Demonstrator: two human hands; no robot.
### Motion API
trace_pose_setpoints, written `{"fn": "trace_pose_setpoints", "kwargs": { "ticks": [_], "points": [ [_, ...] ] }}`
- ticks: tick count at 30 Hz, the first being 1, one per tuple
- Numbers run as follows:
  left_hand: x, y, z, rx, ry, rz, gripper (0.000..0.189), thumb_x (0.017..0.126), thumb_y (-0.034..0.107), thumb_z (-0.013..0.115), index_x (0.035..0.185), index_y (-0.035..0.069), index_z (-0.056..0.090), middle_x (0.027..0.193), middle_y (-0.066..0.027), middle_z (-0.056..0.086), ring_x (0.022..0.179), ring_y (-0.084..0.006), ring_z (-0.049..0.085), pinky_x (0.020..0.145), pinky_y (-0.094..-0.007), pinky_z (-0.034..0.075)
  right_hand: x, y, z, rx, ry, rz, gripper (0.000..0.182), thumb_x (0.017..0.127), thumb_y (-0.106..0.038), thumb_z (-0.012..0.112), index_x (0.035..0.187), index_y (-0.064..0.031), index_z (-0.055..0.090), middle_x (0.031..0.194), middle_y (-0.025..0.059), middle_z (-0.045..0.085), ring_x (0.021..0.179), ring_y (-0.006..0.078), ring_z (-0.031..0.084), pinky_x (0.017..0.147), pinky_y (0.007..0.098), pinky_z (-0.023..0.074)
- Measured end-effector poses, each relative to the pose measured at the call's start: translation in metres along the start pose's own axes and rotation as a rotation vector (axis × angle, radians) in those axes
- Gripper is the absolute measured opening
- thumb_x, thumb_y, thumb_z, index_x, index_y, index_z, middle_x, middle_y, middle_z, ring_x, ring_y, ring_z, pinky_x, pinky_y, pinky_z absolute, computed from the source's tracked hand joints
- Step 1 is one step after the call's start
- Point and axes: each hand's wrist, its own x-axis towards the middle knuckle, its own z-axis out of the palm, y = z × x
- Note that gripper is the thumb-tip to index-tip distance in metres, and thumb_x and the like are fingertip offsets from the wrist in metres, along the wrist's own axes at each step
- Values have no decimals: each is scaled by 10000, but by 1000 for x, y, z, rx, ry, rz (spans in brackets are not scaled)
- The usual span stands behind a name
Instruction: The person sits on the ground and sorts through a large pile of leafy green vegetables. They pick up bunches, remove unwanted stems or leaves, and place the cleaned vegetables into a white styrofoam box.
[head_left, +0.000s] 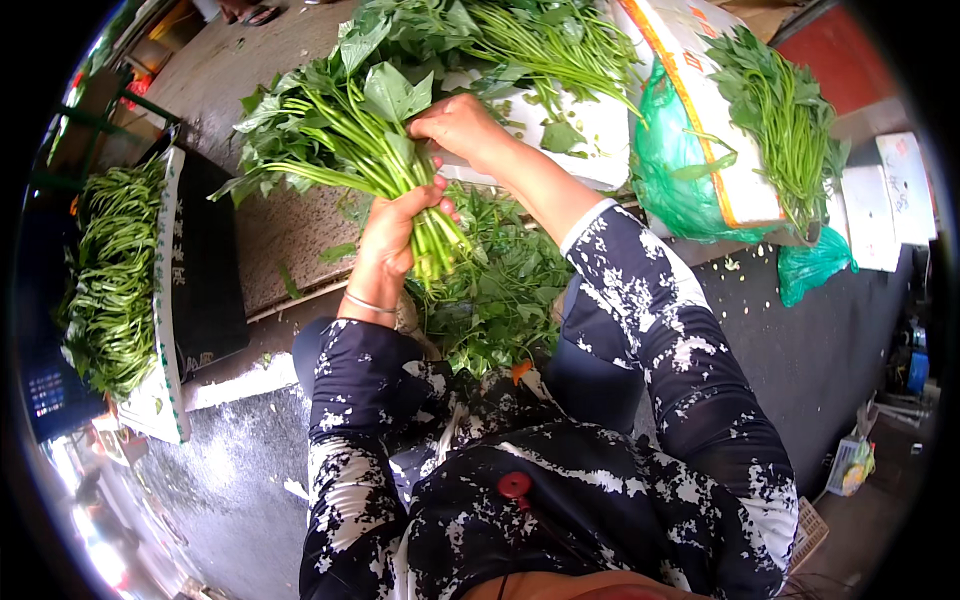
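Note:
My left hand (397, 229) is closed around a bunch of leafy green stems (352, 142), whose cut ends point down towards my lap and whose leaves spread to the upper left. At the right side of the bunch is my right hand (454, 127), fingers bent together beside a broad leaf; its fingertips are partly hidden, so whether it pinches a stem cannot be told. Behind it, more leafy stems (547, 52) lie on a white foam board (611, 154) with scattered leaf and stem bits. Loose greens (495, 277) are heaped low between my knees.
Another bunch of greens (787, 120) lies on a white foam box (739, 180) at the right, with a green plastic bag (667, 165) against it. A smaller green bag (814, 262) is farther right. At left stands a foam box (169, 300) packed with green stems (116, 277).

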Motion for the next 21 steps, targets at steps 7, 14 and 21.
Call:
{"fn": "trace_pose_setpoints", "kwargs": {
  "ticks": [7,14,21],
  "points": [
    [-5,14,-7,-405,-214,-17,439,765,-14,529,1187,38,420,864,-25,513,635,-105,486,631,-289,487,6,-7,-33,-98,-84,110,326,756,-381,684,839,-66,672,753,80,659,649,146,606,530,287,444],
    [-11,29,-7,-746,-364,124,404,778,-36,495,1160,93,473,868,8,462,689,-85,462,675,-267,432,-11,19,-165,-1349,600,562,329,800,-240,596,1120,-165,588,1166,100,539,1129,269,471,952,482,299],
    [-3,23,-7,-691,-270,87,400,766,-8,552,1139,123,489,862,-1,545,727,-107,541,711,-295,480,-26,9,-172,-962,466,325,330,824,-212,582,1123,-73,581,951,99,637,855,246,605,730,382,464]
  ]
}}
